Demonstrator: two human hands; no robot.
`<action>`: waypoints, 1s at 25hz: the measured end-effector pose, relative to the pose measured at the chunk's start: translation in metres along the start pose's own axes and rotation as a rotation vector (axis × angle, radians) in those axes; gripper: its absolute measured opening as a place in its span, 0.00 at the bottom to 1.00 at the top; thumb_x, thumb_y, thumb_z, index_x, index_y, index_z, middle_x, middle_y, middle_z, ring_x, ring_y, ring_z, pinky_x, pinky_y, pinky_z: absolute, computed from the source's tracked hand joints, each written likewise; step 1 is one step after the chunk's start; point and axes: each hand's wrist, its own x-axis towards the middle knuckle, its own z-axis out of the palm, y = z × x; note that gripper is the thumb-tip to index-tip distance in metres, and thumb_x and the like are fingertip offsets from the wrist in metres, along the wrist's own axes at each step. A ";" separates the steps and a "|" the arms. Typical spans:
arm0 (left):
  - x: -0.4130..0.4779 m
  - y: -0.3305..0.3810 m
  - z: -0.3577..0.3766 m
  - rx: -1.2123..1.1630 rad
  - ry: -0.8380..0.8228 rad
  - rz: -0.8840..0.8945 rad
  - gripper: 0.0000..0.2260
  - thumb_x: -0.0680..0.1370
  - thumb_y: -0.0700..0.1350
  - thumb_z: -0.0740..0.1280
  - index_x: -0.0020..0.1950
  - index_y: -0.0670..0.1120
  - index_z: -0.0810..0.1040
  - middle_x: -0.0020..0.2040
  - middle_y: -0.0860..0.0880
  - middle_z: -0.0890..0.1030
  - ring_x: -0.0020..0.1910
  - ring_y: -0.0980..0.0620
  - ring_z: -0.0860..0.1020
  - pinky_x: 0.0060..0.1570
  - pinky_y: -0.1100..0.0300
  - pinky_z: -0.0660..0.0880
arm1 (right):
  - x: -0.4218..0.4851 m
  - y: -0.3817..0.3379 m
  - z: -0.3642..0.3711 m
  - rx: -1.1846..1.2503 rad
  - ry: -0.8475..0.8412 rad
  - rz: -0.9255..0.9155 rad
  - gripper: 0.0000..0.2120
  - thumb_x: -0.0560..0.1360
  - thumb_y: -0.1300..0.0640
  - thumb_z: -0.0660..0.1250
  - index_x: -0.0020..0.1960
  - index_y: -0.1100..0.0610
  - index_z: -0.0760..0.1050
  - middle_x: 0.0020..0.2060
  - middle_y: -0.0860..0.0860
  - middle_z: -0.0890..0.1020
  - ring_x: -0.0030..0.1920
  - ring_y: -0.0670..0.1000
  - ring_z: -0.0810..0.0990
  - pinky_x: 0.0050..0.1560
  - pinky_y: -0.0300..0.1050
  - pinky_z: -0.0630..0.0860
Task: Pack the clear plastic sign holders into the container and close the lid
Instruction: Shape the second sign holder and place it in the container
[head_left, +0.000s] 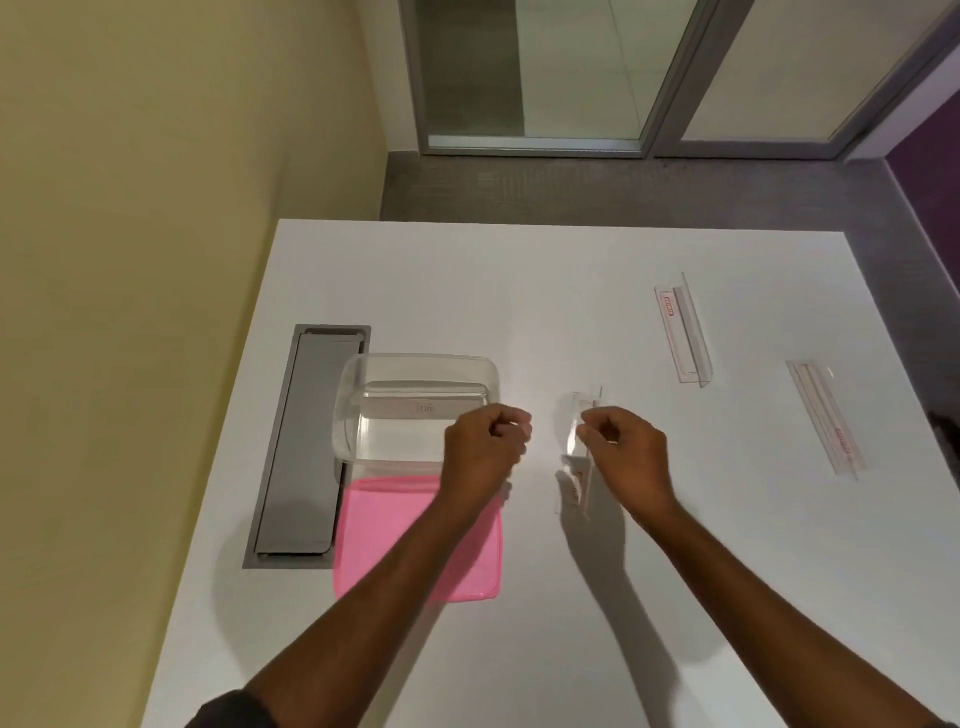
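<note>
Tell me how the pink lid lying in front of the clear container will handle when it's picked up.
The pink lid looks thin and flat, so it is probably light and may flex a little if lifted by one edge. Its smooth plastic surface could be slippery on the white table, sliding rather than tipping. Lying flush, it may need a fingertip under the rim; the left hand hangs above it.

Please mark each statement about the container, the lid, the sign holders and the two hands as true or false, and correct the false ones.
1. The pink lid is on the container. False: it lies on the table, beside the open container.
2. The right hand holds a sign holder. True.
3. The container already holds sign holders. False: none can be seen inside it.
4. Two other sign holders lie on the table to the right. True.
5. The left hand holds nothing. True: it is curled, with nothing visible in it.
</note>
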 end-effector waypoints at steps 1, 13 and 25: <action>-0.004 -0.003 0.015 -0.021 -0.028 -0.059 0.11 0.78 0.35 0.68 0.48 0.47 0.89 0.41 0.49 0.89 0.37 0.53 0.86 0.47 0.49 0.87 | 0.000 0.010 -0.009 0.061 -0.009 0.112 0.03 0.78 0.57 0.75 0.51 0.51 0.86 0.48 0.45 0.88 0.50 0.48 0.86 0.56 0.49 0.84; -0.009 -0.050 0.127 0.242 -0.090 -0.201 0.10 0.69 0.50 0.78 0.43 0.44 0.87 0.40 0.51 0.87 0.41 0.48 0.84 0.50 0.47 0.83 | 0.003 0.105 0.006 0.126 -0.167 0.386 0.17 0.66 0.53 0.74 0.42 0.67 0.79 0.35 0.64 0.79 0.34 0.50 0.73 0.40 0.48 0.72; -0.007 -0.056 0.123 0.135 -0.043 -0.196 0.04 0.75 0.42 0.79 0.48 0.46 0.87 0.38 0.49 0.89 0.39 0.49 0.89 0.48 0.49 0.87 | 0.007 0.108 0.013 0.114 -0.149 0.368 0.17 0.66 0.49 0.78 0.35 0.58 0.73 0.31 0.55 0.75 0.34 0.52 0.73 0.39 0.51 0.74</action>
